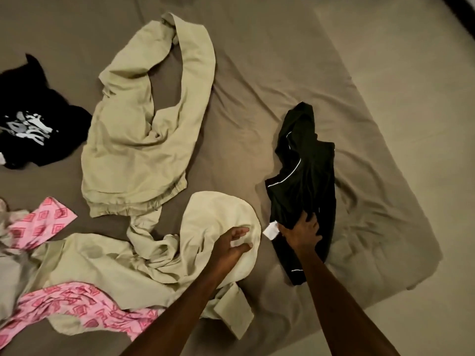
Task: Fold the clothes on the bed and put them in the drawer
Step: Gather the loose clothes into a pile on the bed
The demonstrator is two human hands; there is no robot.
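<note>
On bed [257, 73], right hand [302, 231] grips black garment [305, 176].

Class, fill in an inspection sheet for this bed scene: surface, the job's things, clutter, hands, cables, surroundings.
Surface: bed under a wrinkled brown sheet.
Job's things: black garment with white piping; beige trousers; beige shirt; pink patterned cloth; black printed shirt. All unfolded.
Clutter: nothing seen.
Hands: right hand has a grip on the black garment; left hand hangs loosely curled over the beige shirt, holding nothing.
Cables: nothing seen.
Surroundings: pale floor; no drawer in view.
</note>
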